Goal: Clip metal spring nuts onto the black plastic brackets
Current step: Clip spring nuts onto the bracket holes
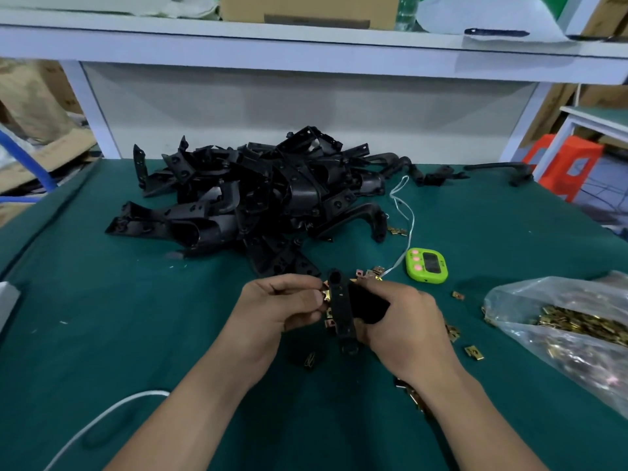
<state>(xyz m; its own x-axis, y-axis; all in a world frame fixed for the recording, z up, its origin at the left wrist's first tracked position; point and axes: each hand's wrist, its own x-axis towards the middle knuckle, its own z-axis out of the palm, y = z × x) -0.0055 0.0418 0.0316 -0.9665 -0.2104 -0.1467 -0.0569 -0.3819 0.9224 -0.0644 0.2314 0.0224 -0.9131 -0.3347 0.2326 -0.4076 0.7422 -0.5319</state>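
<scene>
My right hand (pixel 399 321) grips a black plastic bracket (pixel 343 311), held upright above the green table. My left hand (pixel 278 304) pinches a brass-coloured spring nut (pixel 327 294) against the bracket's left edge. Further nuts (pixel 330 321) show along that same edge, lower down. Loose spring nuts (pixel 474 352) lie scattered on the mat around both hands. A large heap of black brackets (pixel 258 195) fills the middle of the table behind the hands.
A clear plastic bag of spring nuts (pixel 577 324) lies at the right. A green timer (pixel 426 265) with a white cord sits right of the heap. A white cable (pixel 102 419) runs at lower left. A white shelf (pixel 306 45) overhangs the back.
</scene>
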